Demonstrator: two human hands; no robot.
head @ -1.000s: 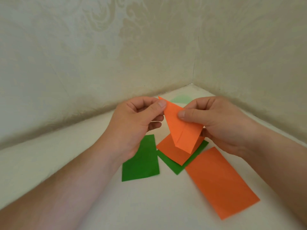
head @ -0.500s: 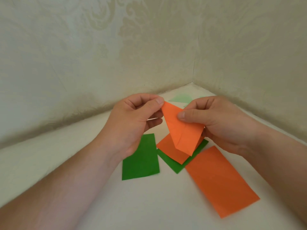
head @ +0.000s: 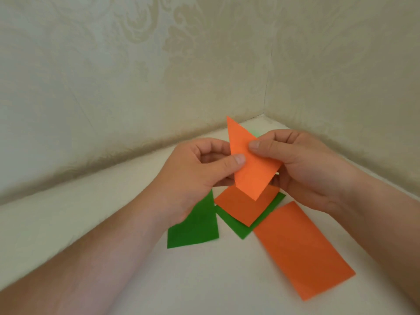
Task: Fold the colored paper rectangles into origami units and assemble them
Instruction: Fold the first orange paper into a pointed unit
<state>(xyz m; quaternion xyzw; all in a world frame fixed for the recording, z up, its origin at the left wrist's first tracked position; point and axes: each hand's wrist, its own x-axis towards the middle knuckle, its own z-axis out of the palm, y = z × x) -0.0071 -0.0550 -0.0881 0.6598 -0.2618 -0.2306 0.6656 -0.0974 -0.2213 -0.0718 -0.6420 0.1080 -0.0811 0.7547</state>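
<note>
A folded orange paper (head: pixel 247 164) with a pointed top is held upright above the table. My left hand (head: pixel 200 176) pinches its left edge between thumb and fingers. My right hand (head: pixel 302 164) pinches its right side, thumb on the front. Flat on the white table (head: pixel 113 212) below lie a green rectangle (head: pixel 195 226), a small orange rectangle (head: pixel 243 205) on top of another green rectangle (head: pixel 241 226), and a larger orange rectangle (head: pixel 302 248) to the right.
Two patterned cream walls meet in a corner (head: pixel 264 105) just behind the hands. A pale green piece (head: pixel 255 133) peeks out behind the held paper near that corner.
The held orange paper has lifted and turned, so its point now stands higher. My left thumb has moved from the top tip down to the paper's left edge.
</note>
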